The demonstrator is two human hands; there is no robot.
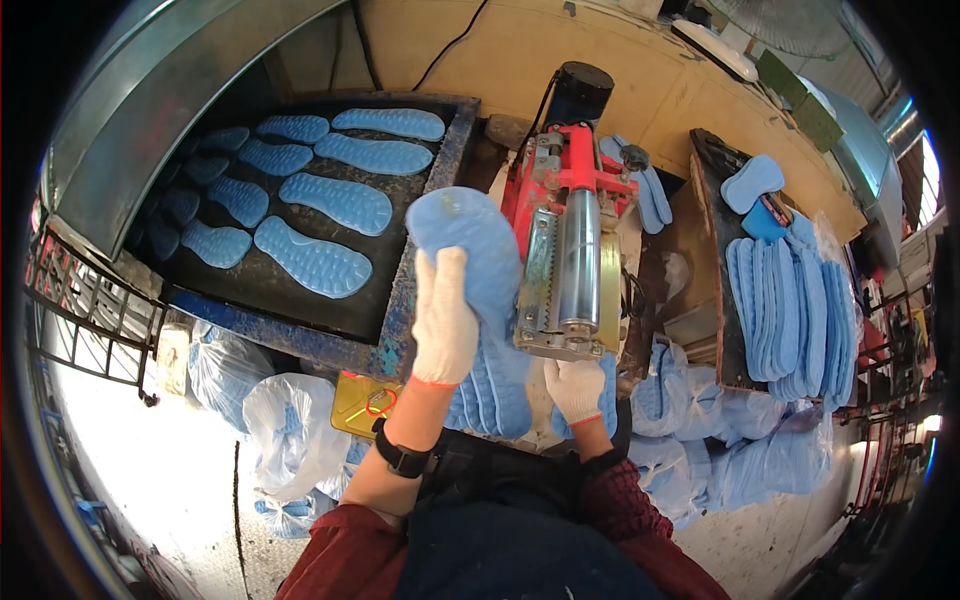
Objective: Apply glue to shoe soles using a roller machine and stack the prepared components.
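Left hand (443, 325) has fingers clamped on an insole (465, 230), roller's (579, 255) 9 o'clock, probably anti-flop; right hand (577, 390), 6 o'clock, fingers can't tell.

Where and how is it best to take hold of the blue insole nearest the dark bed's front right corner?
Probably by the right end of this insole, coming from the right and pinching its two long edges. It lies flat on the dark bed, with that end toward the near right corner and nothing covering it.
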